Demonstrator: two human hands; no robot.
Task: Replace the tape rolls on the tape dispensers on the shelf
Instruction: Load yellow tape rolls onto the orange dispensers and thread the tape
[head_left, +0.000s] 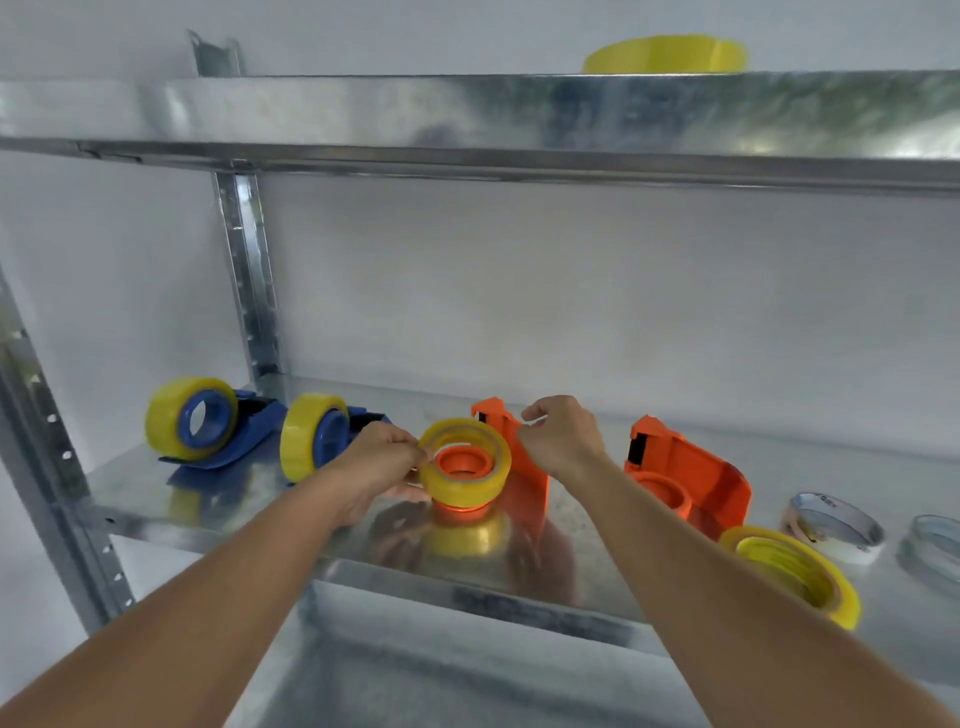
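An orange tape dispenser (524, 467) stands on the metal shelf (156, 499) with a yellow tape roll (467, 486) around its orange hub. My left hand (379, 462) grips the left side of that roll. My right hand (563, 436) is closed at the dispenser's top edge, fingertips pinched, apparently on the tape end. A second orange dispenser (685, 478) to the right has a bare hub. Two blue dispensers (228, 436) (332, 436) on the left carry yellow rolls.
A loose yellow tape roll (800, 571) lies at the shelf's front right under my right forearm. A white roll (836, 527) and a clear ring (935, 551) lie further right. Another yellow roll (665, 54) sits on the upper shelf. A steel upright (244, 270) stands behind.
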